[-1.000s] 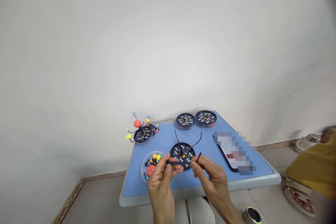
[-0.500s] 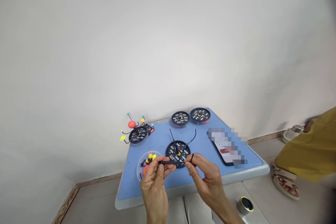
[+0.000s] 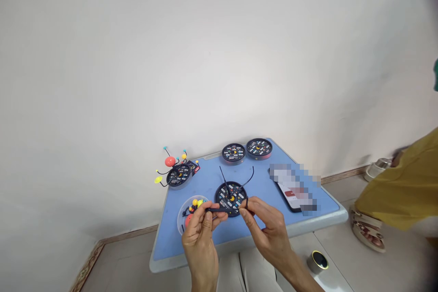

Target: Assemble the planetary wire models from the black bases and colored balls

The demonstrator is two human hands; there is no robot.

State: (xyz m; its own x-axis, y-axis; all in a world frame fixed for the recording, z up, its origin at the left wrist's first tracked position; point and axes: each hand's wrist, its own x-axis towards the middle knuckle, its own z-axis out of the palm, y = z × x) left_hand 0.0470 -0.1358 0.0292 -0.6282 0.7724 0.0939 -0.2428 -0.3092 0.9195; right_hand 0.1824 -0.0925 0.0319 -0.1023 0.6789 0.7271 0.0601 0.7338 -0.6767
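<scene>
My left hand (image 3: pixel 201 242) is closed on a dark straight rod (image 3: pixel 218 210), pinched between thumb and fingers. Opposite it, my right hand (image 3: pixel 272 230) pinches a thin black curved arm (image 3: pixel 247 203) at the rod's right end; whether the two pieces are joined I cannot tell. Just beyond my fingers lies a round black printed base (image 3: pixel 222 190), with two thin black arms (image 3: pixel 245 184) rising from its centre. Left of it, partly behind my left hand, a clear plastic dish (image 3: pixel 179 218) holds yellow balls (image 3: pixel 195 202), a red ball (image 3: pixel 189 220) and small dark parts.
On the blue table (image 3: pixel 205 173), a planet model (image 3: pixel 170 161) with coloured balls stands at the back left. Two round cases (image 3: pixel 233 152) sit along the back edge. A phone (image 3: pixel 290 191) lies at right. A person in yellow trousers (image 3: pixel 393 196) is beyond, and a cylindrical object (image 3: pixel 318 262) stands below the table.
The whole view has shifted slightly. Both hands keep nearly the same grip on the black pieces. A bit of green has appeared at the right edge.
</scene>
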